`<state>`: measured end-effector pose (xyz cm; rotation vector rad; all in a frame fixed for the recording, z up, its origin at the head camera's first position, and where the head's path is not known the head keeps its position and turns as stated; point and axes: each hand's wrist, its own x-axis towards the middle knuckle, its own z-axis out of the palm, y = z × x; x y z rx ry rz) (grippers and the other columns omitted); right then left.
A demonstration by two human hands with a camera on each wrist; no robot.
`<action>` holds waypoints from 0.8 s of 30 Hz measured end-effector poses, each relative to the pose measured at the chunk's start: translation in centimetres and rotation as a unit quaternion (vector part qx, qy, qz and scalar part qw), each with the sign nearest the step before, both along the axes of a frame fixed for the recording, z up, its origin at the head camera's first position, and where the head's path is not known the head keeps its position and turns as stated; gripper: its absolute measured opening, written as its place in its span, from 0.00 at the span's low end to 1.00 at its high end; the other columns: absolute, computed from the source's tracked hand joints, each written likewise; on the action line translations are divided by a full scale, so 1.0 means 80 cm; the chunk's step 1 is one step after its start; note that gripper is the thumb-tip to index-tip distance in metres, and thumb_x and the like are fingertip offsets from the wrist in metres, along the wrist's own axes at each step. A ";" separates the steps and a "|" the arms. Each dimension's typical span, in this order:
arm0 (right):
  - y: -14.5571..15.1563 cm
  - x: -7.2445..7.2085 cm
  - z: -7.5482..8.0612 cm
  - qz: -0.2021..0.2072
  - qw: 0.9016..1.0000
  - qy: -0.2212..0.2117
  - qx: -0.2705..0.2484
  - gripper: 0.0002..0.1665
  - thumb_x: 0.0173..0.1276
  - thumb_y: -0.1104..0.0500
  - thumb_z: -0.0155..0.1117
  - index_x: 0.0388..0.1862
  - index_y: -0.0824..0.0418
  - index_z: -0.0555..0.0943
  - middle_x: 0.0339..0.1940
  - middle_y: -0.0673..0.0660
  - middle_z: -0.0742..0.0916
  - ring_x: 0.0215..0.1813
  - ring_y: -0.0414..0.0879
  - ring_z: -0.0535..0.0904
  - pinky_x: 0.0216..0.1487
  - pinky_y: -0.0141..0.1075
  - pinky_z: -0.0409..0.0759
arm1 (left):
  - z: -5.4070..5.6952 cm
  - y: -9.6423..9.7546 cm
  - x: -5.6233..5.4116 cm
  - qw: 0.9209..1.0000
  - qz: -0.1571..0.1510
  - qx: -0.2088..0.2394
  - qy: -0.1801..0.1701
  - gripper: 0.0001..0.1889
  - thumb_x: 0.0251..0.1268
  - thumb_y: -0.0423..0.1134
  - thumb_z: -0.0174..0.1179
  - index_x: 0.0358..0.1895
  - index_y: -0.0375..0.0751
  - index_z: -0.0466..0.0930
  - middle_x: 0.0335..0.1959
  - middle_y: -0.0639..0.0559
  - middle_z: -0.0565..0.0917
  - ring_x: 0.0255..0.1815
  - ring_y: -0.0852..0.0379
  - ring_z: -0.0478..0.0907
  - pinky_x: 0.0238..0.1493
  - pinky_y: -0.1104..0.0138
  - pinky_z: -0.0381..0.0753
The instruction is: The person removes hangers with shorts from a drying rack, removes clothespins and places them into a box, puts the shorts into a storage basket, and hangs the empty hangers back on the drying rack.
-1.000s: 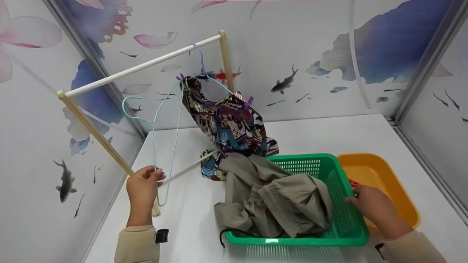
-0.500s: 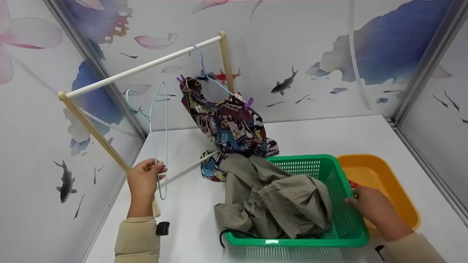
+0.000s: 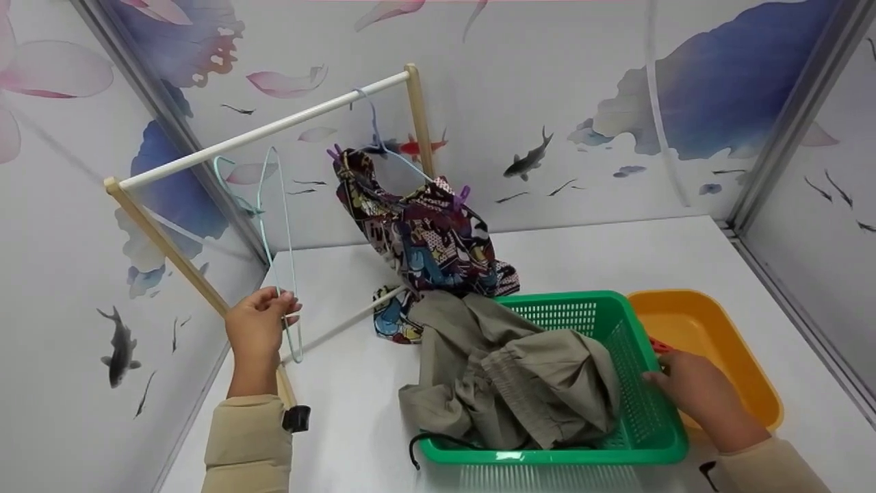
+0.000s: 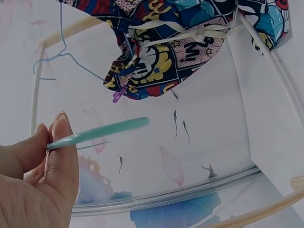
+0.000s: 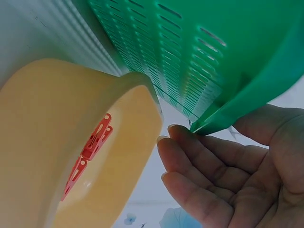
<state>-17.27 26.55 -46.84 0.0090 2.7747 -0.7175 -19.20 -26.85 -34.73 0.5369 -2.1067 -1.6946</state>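
Note:
My left hand pinches a light green wire clothes hanger between thumb and fingers. The hanger stands upright and turned nearly edge-on, its hook toward the left end of the drying rack's rail. In the left wrist view, part of the hanger points away from the fingertips. At the right, my right hand holds the rim of a green basket, thumb on one side and loosely bent fingers under the other. Khaki trousers with an elastic waist lie bunched in the basket.
A colourful printed garment hangs from a pale blue hanger on the rail, fixed with purple clothespins. A yellow basin with red clothespins stands right of the basket. Printed walls enclose the white table.
My left hand has moved slightly left and up, turning the green hanger to a narrower, edge-on angle. The right hand stays at the basket rim.

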 end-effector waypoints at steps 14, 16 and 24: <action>0.002 0.001 -0.005 -0.002 1.000 0.019 -0.019 0.17 0.67 0.56 0.65 0.38 0.73 0.81 0.27 0.55 0.84 0.27 0.46 0.75 0.34 0.43 0.82 | 0.015 -0.011 -0.014 1.000 0.006 0.027 -0.010 0.16 0.69 0.30 0.56 0.56 0.24 0.74 0.28 0.58 0.81 0.26 0.69 0.82 0.32 0.75 0.82; 0.002 0.001 -0.005 -0.003 1.000 0.019 -0.022 0.17 0.67 0.56 0.65 0.37 0.72 0.81 0.27 0.55 0.84 0.27 0.46 0.75 0.34 0.42 0.82 | 0.016 -0.013 -0.016 0.999 0.007 0.036 -0.011 0.16 0.69 0.30 0.56 0.56 0.23 0.74 0.26 0.60 0.81 0.26 0.68 0.82 0.32 0.74 0.82; 0.003 0.000 -0.007 -0.003 1.000 0.018 -0.023 0.18 0.67 0.55 0.65 0.39 0.73 0.81 0.29 0.56 0.85 0.28 0.46 0.76 0.35 0.44 0.83 | 0.024 -0.016 -0.021 0.999 0.011 0.035 -0.012 0.15 0.69 0.30 0.55 0.55 0.24 0.73 0.25 0.62 0.81 0.25 0.68 0.81 0.32 0.75 0.82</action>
